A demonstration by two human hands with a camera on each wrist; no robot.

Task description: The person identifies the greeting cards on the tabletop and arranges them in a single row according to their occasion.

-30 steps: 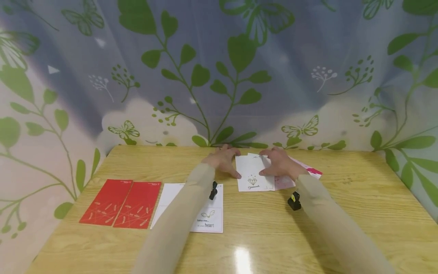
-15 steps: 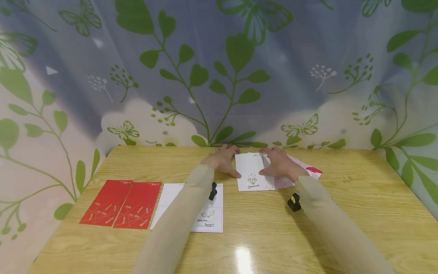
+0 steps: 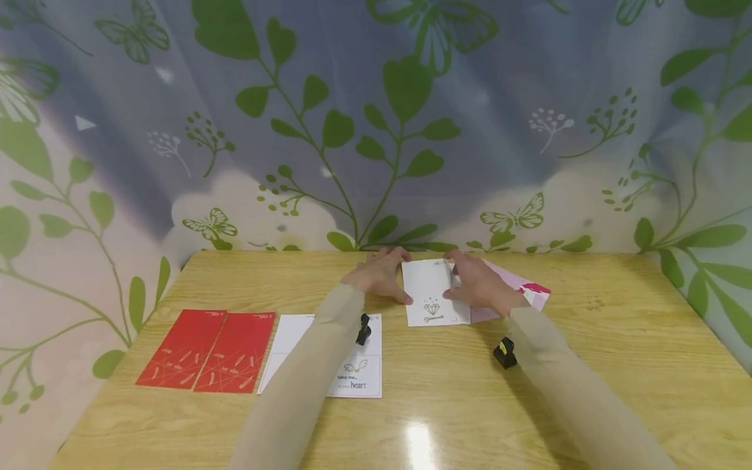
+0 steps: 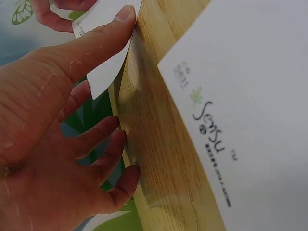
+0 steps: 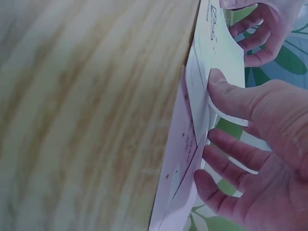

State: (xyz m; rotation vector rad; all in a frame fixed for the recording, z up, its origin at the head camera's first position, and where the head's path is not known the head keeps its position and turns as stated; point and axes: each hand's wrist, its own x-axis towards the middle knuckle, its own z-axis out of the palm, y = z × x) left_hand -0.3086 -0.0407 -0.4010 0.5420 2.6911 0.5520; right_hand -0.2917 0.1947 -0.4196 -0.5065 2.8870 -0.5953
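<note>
The diamond card [image 3: 429, 287], white with the word "Diamonds" printed under a gem, is held between both hands at the far part of the worktop [image 3: 429, 378]. Its left edge is pinched by the left hand [image 3: 380, 273], the left grip being clamped on the card with the thumb laid over its face. Its right side is pinched by the right hand [image 3: 478, 279], that grip being clamped on it likewise. A bend at the card's held edge is shown by each wrist view.

Pink paper [image 3: 517, 279] is seen beneath and to the right of the right grip, partly covered by it; whether one piece or two is involved cannot be told.

Nearer the wearer than the left grip, and to its left, a white heart card [image 3: 358, 359] is laid flat, partly hidden by the left sleeve [image 3: 305, 378]. Farther left of that grip, two red cards [image 3: 235, 352] are laid side by side. Beyond both grips, the worktop is backed by a leaf-patterned curtain [image 3: 341, 98].
</note>
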